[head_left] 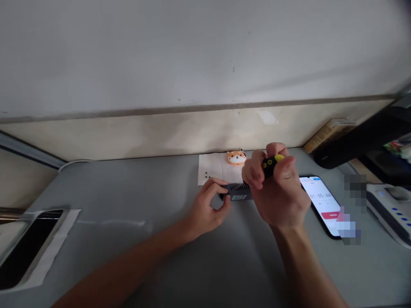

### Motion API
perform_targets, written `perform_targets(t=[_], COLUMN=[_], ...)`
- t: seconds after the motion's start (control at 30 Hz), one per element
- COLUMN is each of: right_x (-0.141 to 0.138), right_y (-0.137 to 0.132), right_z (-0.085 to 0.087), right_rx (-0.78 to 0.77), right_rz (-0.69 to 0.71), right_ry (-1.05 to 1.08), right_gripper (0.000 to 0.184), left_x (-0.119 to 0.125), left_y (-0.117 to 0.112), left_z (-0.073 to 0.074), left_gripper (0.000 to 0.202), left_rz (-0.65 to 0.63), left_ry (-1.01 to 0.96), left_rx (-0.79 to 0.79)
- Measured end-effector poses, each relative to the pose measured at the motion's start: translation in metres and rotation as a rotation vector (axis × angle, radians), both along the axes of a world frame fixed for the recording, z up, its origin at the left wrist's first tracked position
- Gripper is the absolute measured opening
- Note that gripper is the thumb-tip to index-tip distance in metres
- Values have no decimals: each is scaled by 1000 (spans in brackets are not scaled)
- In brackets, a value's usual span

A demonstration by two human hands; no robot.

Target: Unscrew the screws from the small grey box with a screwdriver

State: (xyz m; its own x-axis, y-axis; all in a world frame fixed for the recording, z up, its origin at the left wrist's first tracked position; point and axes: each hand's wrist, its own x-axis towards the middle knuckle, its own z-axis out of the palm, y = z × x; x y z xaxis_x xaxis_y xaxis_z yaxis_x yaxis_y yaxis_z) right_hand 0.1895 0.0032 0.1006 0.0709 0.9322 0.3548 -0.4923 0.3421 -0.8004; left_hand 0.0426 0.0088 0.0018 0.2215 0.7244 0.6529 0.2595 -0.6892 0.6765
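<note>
My left hand (210, 205) pinches the left end of a small dark box (240, 191) with a row of vent slots and a pale label. My right hand (276, 192) is wrapped round the black and yellow handle of a screwdriver (269, 164). Its thin shaft slants down to the left and meets the box near the slots; the exact contact of the tip is too small to tell. My right hand hides the right end of the box. Behind it lies a sheet of white paper (212, 164) with several tiny dark screws (206, 174) on it.
An orange dog-face case (236, 157) sits on the paper. Right of my hand lies a phone (321, 201) with a timer showing. Farther right are a power strip (390, 209) and a black cylinder (356, 137). Another phone (32, 244) lies at the left. A wall (144, 132) closes the back.
</note>
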Motion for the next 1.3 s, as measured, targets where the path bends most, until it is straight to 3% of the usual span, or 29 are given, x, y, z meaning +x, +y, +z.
perform_targets(t=[0.97,1.13,1.3], right_x=[5,9,8], right_y=[1,3,2], right_z=[-1,-5,-5], right_rx=[-18,4,21], right_rz=[32,13,96], right_ry=[-18,-51,-65], right_gripper=[33,25,29], left_x=[0,0,0], left_y=[2,2,2], left_z=[-2,-1,-1], left_gripper=[16,17,16], left_rz=[-41,-38,-33], left_ry=[-34,-32,-18], left_rx=[-36,-39,-40])
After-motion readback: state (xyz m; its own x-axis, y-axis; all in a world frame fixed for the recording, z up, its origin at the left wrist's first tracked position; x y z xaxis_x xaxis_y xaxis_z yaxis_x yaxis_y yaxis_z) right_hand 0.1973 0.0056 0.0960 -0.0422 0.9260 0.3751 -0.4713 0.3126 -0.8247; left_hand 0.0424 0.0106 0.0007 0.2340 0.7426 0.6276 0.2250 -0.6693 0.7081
